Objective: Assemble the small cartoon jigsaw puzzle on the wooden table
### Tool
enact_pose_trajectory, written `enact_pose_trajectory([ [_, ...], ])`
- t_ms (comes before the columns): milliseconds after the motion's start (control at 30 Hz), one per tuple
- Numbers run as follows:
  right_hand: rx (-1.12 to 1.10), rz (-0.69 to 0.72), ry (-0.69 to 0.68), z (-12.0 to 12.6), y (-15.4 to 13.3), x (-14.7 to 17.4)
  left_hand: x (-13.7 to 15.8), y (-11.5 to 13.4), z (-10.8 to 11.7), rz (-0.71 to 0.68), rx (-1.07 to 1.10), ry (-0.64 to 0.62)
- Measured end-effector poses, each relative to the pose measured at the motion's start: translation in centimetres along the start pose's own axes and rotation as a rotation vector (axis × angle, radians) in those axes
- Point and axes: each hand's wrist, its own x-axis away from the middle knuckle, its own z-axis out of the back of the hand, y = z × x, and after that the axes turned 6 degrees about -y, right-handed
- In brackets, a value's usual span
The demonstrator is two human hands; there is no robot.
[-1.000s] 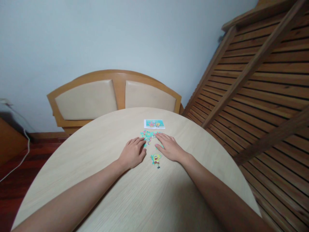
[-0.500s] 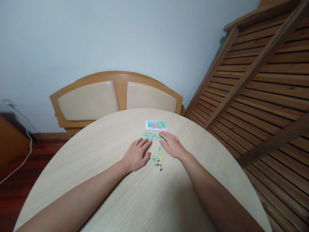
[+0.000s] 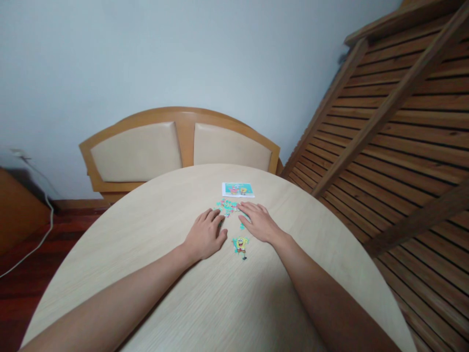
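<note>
Loose jigsaw pieces [image 3: 229, 205], mostly turquoise with some pink, lie in a small heap between my hands. My left hand [image 3: 205, 234] rests at the heap's near left side, fingers bent and apart. Over the right edge of the heap is my right hand [image 3: 258, 221], its fingers stretched out; whether a piece lies under the fingertips is hidden. One turquoise piece [image 3: 242, 226] sits close to the right thumb. Nearer to me is a joined part of the puzzle [image 3: 240, 244], showing a yellow cartoon figure with turquoise around it.
Behind the heap, a printed picture card [image 3: 238, 189] with a pink and a yellow figure lies on the round wooden table [image 3: 176, 303]. A padded headboard [image 3: 146, 151] stands beyond the table. Wooden slats [image 3: 399, 146] lean at the right. A white cable [image 3: 49, 230] hangs at the left.
My right hand has shifted slightly left over the heap's right edge, its thumb closer to the single piece. My left fingers have drawn back a little to the left.
</note>
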Motion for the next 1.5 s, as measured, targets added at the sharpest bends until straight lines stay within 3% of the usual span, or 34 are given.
enact_pose_trajectory([
  [100,-0.042,0.098,-0.050,0.0,0.1,0.0,-0.1,-0.4,-0.3,-0.042,0.009,-0.038],
  [233,-0.120,0.208,0.022,0.4,0.5,0.3,-0.1,-0.6,-0.2,-0.105,0.037,-0.087],
  [400,-0.152,0.100,0.124,0.6,1.5,0.5,0.2,-0.3,0.4,-0.124,0.082,-0.138],
  [567,-0.210,0.189,0.049,0.8,2.1,0.7,0.0,0.1,0.9,-0.235,0.114,-0.045],
  [767,-0.249,0.105,0.196,0.8,3.2,0.7,0.0,0.2,1.1,-0.216,0.130,-0.002],
  [933,-0.218,0.150,0.145,0.5,3.8,0.8,0.1,-0.1,1.0,-0.374,0.119,-0.077],
  [1100,-0.190,0.084,0.164,0.4,4.1,0.6,0.0,-0.1,1.0,-0.345,0.136,-0.066],
  [1333,-0.166,0.153,0.121,0.4,2.6,0.6,0.2,0.7,2.1,-0.525,0.232,-0.088],
  [1500,-0.207,0.098,0.090,0.5,2.0,0.4,0.4,0.8,2.4,-0.628,0.252,-0.133],
])
